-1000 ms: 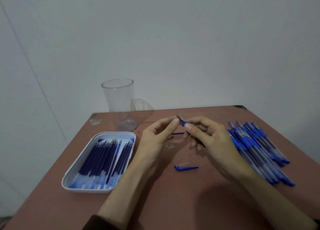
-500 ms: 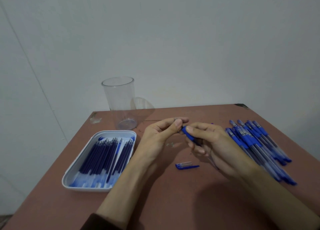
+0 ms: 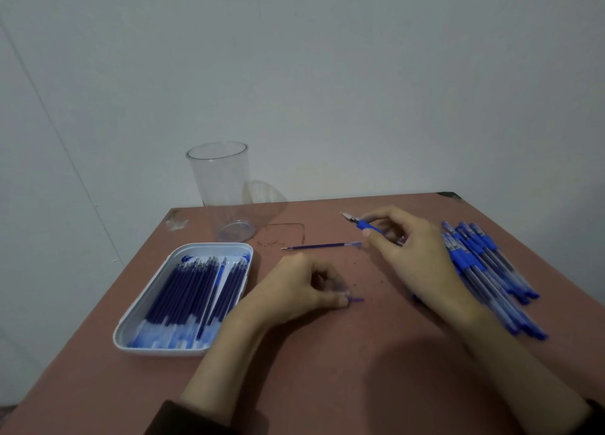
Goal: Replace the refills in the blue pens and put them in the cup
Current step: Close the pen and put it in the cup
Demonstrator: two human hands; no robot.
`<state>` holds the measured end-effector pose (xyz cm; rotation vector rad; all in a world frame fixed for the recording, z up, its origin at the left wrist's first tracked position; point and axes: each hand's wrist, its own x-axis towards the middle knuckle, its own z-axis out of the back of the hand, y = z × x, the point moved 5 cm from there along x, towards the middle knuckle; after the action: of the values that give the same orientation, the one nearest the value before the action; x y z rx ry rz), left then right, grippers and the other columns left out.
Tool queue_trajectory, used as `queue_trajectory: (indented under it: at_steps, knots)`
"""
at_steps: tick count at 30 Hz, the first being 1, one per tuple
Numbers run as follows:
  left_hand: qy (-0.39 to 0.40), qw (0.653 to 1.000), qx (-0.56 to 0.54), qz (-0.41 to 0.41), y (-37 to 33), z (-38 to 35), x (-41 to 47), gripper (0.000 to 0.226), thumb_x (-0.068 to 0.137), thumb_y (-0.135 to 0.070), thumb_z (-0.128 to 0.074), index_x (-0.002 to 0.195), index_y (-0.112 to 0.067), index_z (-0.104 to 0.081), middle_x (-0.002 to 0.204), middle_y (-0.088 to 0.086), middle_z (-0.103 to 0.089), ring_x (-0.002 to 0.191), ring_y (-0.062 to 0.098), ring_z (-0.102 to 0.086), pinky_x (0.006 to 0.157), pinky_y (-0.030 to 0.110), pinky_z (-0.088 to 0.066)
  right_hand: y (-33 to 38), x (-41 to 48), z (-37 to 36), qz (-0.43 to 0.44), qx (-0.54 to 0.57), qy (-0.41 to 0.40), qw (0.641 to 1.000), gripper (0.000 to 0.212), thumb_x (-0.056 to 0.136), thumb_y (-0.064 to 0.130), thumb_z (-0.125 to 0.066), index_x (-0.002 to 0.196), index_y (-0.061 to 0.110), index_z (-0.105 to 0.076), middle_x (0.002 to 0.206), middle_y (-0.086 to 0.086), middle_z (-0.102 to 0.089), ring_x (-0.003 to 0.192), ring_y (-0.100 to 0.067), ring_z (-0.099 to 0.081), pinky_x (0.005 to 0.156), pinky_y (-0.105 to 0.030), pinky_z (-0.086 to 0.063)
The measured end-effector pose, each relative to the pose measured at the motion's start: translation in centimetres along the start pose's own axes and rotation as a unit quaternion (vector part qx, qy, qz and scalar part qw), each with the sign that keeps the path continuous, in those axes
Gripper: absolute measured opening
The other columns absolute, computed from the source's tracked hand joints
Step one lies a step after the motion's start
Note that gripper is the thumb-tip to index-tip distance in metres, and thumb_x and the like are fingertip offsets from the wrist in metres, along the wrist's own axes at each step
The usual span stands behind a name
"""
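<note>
Right hand (image 3: 409,248) grips pen (image 3: 368,226); left hand (image 3: 301,287) pinches cap (image 3: 357,299) on worktop (image 3: 327,369). Risk: loose refill (image 3: 320,246) between them rolls away if knocked.

Reddish-brown table (image 3: 327,369) under both grips, surface worn. White rounded tray (image 3: 137,316) sits on it just left of my left hand (image 3: 301,290), long side running away from me. Pale scuff patch (image 3: 176,222) by the far-left edge, well beyond that hand. Thin dark curved mark (image 3: 294,227) on the tabletop beyond my left hand, left of my right hand (image 3: 412,254). Dark specks (image 3: 370,282) scattered between the two hands. Far-right table corner (image 3: 450,195) chipped, dark, beyond my right hand. Plain grey-white wall (image 3: 327,74) behind the table; faint slanted line (image 3: 49,123) on it, far left.
</note>
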<state>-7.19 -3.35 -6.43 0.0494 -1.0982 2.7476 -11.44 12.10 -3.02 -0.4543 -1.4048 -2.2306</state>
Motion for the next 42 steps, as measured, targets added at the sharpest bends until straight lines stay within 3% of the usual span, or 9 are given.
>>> queue_trajectory:
  at_steps: [4, 8, 13, 18, 22, 27, 34, 38, 42]
  knots:
    - [-0.161, 0.98, -0.116, 0.033, 0.9, 1.7, 0.2, 0.012, 0.076, -0.016, -0.077, 0.079, -0.025, -0.069, 0.071, -0.005, -0.068, 0.057, 0.005, -0.058, 0.058, 0.017, -0.045, 0.8, -0.4, -0.4, 0.1, -0.129, 0.014, 0.986, 0.012, 0.081, 0.018, -0.065, 0.087, 0.028, -0.066, 0.08, 0.013, -0.063, 0.075, -0.006, -0.058, 0.067, -0.023, -0.048]
    - [-0.202, 0.963, -0.173, 0.035, 0.9, 2.3, 0.2, 0.018, 0.076, -0.007, -0.076, 0.077, -0.022, -0.067, 0.061, -0.009, -0.062, 0.052, 0.005, -0.058, 0.055, 0.014, -0.044, 0.9, -0.5, -0.5, 0.125, -0.179, 0.019, 0.976, 0.011, 0.077, 0.022, -0.059, 0.084, 0.028, -0.065, 0.075, 0.015, -0.058, 0.074, -0.01, -0.053, 0.069, -0.036, -0.047]
    - [-0.207, 0.962, -0.175, 0.019, 0.6, 2.6, 0.0, 0.018, 0.077, -0.007, -0.076, 0.078, -0.023, -0.067, 0.065, -0.009, -0.064, 0.051, -0.002, -0.058, 0.057, 0.013, -0.047, 0.7, -0.7, -0.8, 0.116, -0.202, 0.033, 0.972, 0.011, 0.075, 0.025, -0.056, 0.082, 0.029, -0.064, 0.073, 0.019, -0.054, 0.073, -0.006, -0.049, 0.069, -0.029, -0.039]
    - [-0.181, 0.97, -0.162, 0.0, 0.4, 2.1, 0.2, 0.015, 0.075, -0.012, -0.078, 0.081, -0.023, -0.071, 0.068, 0.005, -0.069, 0.058, 0.01, -0.06, 0.065, 0.027, -0.05, 0.9, -0.9, -1.5, 0.117, -0.159, 0.085, 0.977, 0.011, 0.081, 0.017, -0.065, 0.088, 0.024, -0.068, 0.079, 0.013, -0.06, 0.079, -0.006, -0.052, 0.071, -0.026, -0.043]
    - [-0.183, 0.961, -0.208, 0.001, 0.4, 2.2, 0.2, 0.013, 0.074, -0.008, -0.078, 0.083, -0.015, -0.073, 0.071, 0.012, -0.07, 0.063, 0.016, -0.064, 0.073, 0.039, -0.054, 1.0, -0.9, -1.6, 0.092, -0.105, 0.088, 0.986, 0.012, 0.084, 0.014, -0.066, 0.09, 0.021, -0.071, 0.083, 0.013, -0.064, 0.083, -0.002, -0.055, 0.072, -0.011, -0.04]
    - [-0.184, 0.951, -0.247, -0.008, 0.0, 2.4, 0.2, 0.014, 0.074, -0.003, -0.077, 0.083, -0.012, -0.073, 0.07, 0.012, -0.071, 0.061, 0.012, -0.063, 0.067, 0.025, -0.053, 1.1, -0.8, -1.6, 0.073, -0.042, 0.085, 0.993, 0.013, 0.083, 0.009, -0.067, 0.09, 0.019, -0.073, 0.084, 0.011, -0.067, 0.082, 0.0, -0.058, 0.071, -0.007, -0.039]
    - [-0.198, 0.944, -0.265, -0.014, 0.1, 2.5, 0.2, 0.016, 0.073, -0.002, -0.077, 0.081, -0.015, -0.072, 0.072, 0.008, -0.07, 0.063, 0.015, -0.065, 0.068, 0.028, -0.055, 1.0, -0.7, -2.0, 0.056, 0.003, 0.081, 0.995, 0.015, 0.083, 0.007, -0.067, 0.09, 0.018, -0.074, 0.084, 0.012, -0.069, 0.081, 0.002, -0.06, 0.07, -0.006, -0.041]
    - [-0.233, 0.916, -0.326, -0.03, -0.6, 2.9, -0.2, 0.025, 0.077, 0.002, -0.072, 0.099, -0.009, -0.068, 0.076, 0.004, -0.07, 0.067, 0.01, -0.067, 0.065, 0.019, -0.054, 0.9, -0.8, -2.5, 0.037, 0.067, 0.079, 0.994, 0.02, 0.086, 0.007, -0.064, 0.097, 0.022, -0.071, 0.085, 0.01, -0.071, 0.076, 0.003, -0.062, 0.069, -0.007, -0.043]
    - [-0.324, 0.839, -0.436, -0.015, 0.0, 4.1, -1.1, 0.021, 0.082, 0.005, -0.065, 0.1, -0.006, -0.064, 0.079, 0.005, -0.07, 0.075, 0.018, -0.069, 0.064, 0.022, -0.056, 0.9, -1.4, -3.4, 0.046, 0.067, 0.128, 0.988, 0.041, 0.087, 0.011, -0.063, 0.121, 0.033, -0.06, 0.095, 0.013, -0.069, 0.077, -0.003, -0.062, 0.073, -0.012, -0.047]
